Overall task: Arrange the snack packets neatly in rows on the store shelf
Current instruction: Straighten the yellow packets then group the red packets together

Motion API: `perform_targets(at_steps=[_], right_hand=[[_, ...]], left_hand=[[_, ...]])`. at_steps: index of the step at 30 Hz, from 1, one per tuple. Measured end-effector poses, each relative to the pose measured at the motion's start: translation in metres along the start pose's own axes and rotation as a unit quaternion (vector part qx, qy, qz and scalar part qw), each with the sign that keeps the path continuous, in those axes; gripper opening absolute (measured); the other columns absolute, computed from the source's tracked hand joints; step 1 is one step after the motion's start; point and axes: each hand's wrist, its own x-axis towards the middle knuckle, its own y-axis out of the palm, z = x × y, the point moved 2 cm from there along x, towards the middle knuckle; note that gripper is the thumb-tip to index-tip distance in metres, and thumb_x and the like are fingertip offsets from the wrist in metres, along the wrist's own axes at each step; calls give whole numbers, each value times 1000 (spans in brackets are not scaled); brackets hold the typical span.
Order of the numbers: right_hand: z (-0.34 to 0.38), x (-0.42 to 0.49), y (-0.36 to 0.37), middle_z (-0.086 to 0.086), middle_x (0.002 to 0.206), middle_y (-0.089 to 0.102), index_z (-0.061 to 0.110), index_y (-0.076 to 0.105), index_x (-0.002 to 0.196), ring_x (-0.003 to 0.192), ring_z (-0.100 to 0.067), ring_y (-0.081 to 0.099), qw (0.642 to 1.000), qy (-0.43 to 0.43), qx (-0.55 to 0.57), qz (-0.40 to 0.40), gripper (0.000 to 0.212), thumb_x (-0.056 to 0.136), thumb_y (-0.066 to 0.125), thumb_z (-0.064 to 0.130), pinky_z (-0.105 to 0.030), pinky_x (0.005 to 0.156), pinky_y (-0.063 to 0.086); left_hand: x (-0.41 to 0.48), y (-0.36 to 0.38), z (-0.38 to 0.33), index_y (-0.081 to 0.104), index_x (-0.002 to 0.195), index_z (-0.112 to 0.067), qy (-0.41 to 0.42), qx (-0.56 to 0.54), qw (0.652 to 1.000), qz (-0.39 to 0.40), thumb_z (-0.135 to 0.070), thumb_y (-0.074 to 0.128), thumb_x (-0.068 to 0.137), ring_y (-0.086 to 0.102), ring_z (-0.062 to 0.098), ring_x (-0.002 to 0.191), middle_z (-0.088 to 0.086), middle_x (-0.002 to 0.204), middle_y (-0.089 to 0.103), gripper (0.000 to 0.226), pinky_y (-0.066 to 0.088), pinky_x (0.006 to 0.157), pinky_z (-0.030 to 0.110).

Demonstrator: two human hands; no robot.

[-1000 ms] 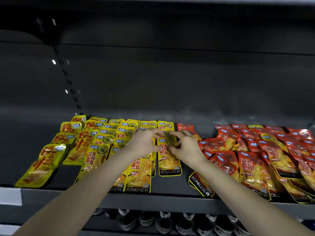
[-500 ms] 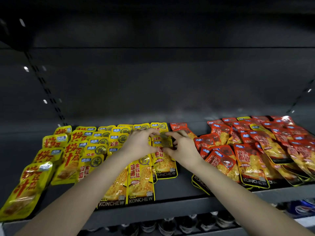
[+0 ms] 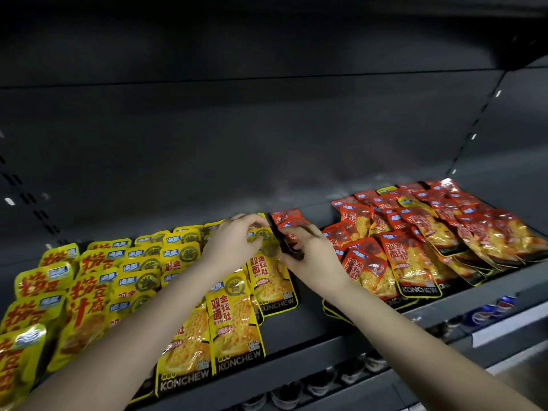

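Observation:
Yellow snack packets [image 3: 139, 280] lie in overlapping rows on the left half of the dark shelf [image 3: 299, 330]. Red snack packets [image 3: 415, 232] lie in a looser heap on the right half. My left hand [image 3: 229, 243] and my right hand [image 3: 308, 253] meet at the middle, both pinching the top of one yellow packet [image 3: 271, 280] that lies at the right end of the yellow rows. A red packet [image 3: 286, 218] lies just behind my right hand, partly hidden by it.
The shelf's back wall [image 3: 267, 143] is dark, with a slotted upright [image 3: 474, 134] at the right. A bare strip of shelf runs between the yellow and red groups. Bottles [image 3: 320, 381] stand on the lower shelf, with cans [image 3: 489, 311] at the right.
The view has swung right and tilted. Both hands stay together on the same yellow packet, with hardly any shift along the row.

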Motion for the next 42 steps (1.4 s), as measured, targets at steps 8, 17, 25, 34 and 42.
perform_targets(at_steps=[8,17,25,34,42], right_hand=[[-30,-13,-43,-7,113,56,15,60,121,108,-21,56,997,-3,-21,-73,42,80,67,14,-6,90,27],[-113,-16,-118,-3,118,54,17,62,118,109,-19,56,992,31,-59,-103,34,84,63,19,-14,94,34],[-175,-14,-176,-2,121,52,18,61,119,108,-19,55,990,57,-63,-110,33,86,59,18,-18,92,38],[-230,2,-220,-2,130,50,15,57,125,118,-19,50,990,66,-84,-87,39,87,53,9,-19,96,37],[-255,28,-223,-1,133,49,16,53,129,123,-21,47,996,34,-77,-27,44,87,50,4,-26,102,40]], left_hand=[[29,36,-54,65,100,-29,77,-8,997,12,-12,63,77,60,21,102,-3,106,65,29,46,90,34],[73,91,-137,66,97,-31,138,-25,990,29,-16,63,80,60,21,102,-5,104,65,22,45,91,34],[110,132,-194,67,99,-28,158,-22,986,44,-16,62,80,58,17,106,-7,107,65,23,42,92,29],[146,167,-229,62,106,-33,127,24,990,62,-23,60,83,56,19,111,-6,118,64,25,43,94,33],[162,183,-221,62,110,-31,49,32,997,51,-12,56,87,62,18,96,-2,112,66,30,49,83,32]])
